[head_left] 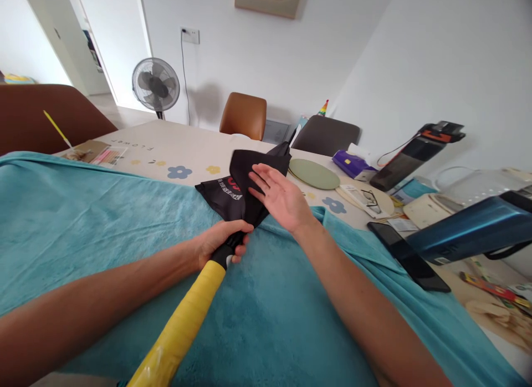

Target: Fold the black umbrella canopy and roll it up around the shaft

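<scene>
A folded black umbrella (224, 198) with white and red print points away from me over the table. Its long handle (187, 315) is wrapped in yellow and runs down toward the bottom edge. My left hand (224, 240) is closed around the black part just above the yellow wrap, where the fabric begins. Against the right side of the loose black fabric, my right hand (280, 198) has its fingers stretched out and palm turned to the canopy. Whether its fingertips touch the cloth I cannot tell. A teal blanket (274, 315) lies beneath both arms.
On the right are a blue bottle (469, 229), a black phone (409, 256), a dark bottle (409, 157), glasses (369, 201), a purple tissue pack (353, 164) and a green round mat (315, 173). A fan (156, 86) and chairs (243, 115) stand beyond the table.
</scene>
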`<state>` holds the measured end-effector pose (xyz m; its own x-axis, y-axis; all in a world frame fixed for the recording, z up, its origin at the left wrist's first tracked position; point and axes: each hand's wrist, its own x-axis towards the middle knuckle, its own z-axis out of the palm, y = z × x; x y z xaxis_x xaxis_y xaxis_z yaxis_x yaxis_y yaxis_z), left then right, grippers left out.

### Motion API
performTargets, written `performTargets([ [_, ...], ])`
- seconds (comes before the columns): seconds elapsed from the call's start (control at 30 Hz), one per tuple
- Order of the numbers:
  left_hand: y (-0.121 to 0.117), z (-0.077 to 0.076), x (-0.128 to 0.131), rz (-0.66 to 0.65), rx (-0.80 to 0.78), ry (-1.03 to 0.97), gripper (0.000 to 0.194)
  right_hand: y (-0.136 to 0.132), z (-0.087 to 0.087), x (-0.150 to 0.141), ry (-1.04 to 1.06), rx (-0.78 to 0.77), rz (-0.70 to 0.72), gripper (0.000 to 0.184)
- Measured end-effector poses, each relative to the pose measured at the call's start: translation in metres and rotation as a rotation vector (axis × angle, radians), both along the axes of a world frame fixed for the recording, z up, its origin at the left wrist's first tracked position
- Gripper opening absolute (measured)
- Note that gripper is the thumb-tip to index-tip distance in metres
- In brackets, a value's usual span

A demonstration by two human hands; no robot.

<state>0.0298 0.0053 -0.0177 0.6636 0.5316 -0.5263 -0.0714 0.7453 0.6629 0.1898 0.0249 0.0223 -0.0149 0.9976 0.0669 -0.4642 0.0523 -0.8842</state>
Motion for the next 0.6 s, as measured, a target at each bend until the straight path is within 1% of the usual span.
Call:
performTargets([
  [0.07, 0.002, -0.001, -0.001, -0.005, -0.032, -0.025, 0.013, 0.000, 0.000, 0.004, -0.030, 0.018, 0.015, 0.015],
  [0.13, 0.002, -0.001, -0.001, -0.008, -0.048, -0.051, 0.012, 0.003, 0.000, 0.016, -0.031, 0.023, -0.055, 0.013],
  [0.2, 0.003, -0.001, -0.002, -0.008, -0.063, -0.074, 0.012, 0.008, -0.003, 0.031, -0.031, -0.006, -0.190, 0.013],
  [0.3, 0.004, 0.000, -0.003, -0.006, -0.098, -0.121, 0.011, 0.018, -0.013, 0.053, -0.089, -0.110, -0.437, 0.013],
  [0.33, 0.006, 0.001, -0.004, -0.008, -0.117, -0.152, 0.011, 0.020, -0.017, 0.058, -0.107, -0.153, -0.497, 0.014],
  [0.37, 0.007, 0.002, -0.005, -0.010, -0.139, -0.192, 0.011, 0.022, -0.021, 0.061, -0.113, -0.202, -0.527, 0.015],
  [0.43, 0.010, 0.005, -0.007, -0.016, -0.187, -0.281, 0.014, 0.026, -0.030, 0.062, -0.085, -0.306, -0.502, 0.017],
  [0.5, 0.013, 0.008, -0.009, -0.021, -0.231, -0.352, 0.017, 0.027, -0.037, 0.056, -0.024, -0.388, -0.398, 0.020],
  [0.6, 0.014, 0.011, -0.011, -0.021, -0.272, -0.418, 0.019, 0.026, -0.043, 0.040, 0.037, -0.413, -0.262, 0.022],
])
